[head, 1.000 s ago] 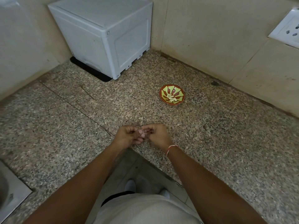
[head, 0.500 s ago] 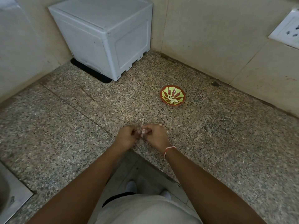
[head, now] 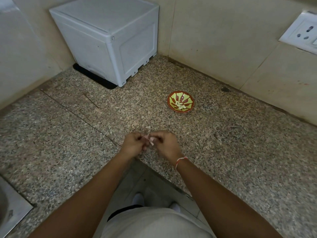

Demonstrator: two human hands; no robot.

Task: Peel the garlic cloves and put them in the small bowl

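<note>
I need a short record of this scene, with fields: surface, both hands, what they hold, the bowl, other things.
surface: speckled stone counter, in a corner of tiled walls
left hand: pinches the clove
right hand: pinches the clove and its loose skin
clove: between both hands, above the counter edge, partly peeled
bowl: red and green, on the counter beyond the hands, holds peeled cloves
other: white box in the corner; wall socket at right

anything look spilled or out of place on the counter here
Nothing stands out. The small red and green patterned bowl sits upright on the speckled granite counter with peeled cloves inside. Both hands, left and right, pinch a garlic clove above it.
</note>
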